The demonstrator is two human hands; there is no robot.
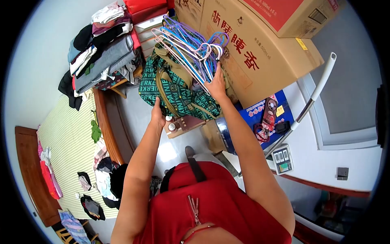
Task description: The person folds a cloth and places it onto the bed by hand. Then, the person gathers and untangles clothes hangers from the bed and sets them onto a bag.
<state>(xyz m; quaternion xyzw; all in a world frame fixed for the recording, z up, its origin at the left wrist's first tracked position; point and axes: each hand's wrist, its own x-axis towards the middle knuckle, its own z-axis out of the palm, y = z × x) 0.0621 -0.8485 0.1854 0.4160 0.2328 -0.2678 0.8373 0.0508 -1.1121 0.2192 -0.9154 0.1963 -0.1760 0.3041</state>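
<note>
A green and black lettered bag [175, 87] with tan straps and a zip sits in front of me. Across its top lies a bundle of plastic-coated clothes hangers [191, 46] in purple, blue, white and pink, their hooks at both ends of the pile. My right hand [217, 85] is closed on the near right end of the hangers, below the white hooks. At the bag's lower left edge, my left hand [157, 116] grips its side with one digit up against the fabric; the other fingers are mostly hidden.
Large cardboard cartons [243, 53] stand right of the bag. Folded clothes [107, 49] are piled at the back left, near a bed [61, 138] strewn with garments. A blue box [260, 118], a white-ended pole [313, 95] and a scale [281, 158] are to the right.
</note>
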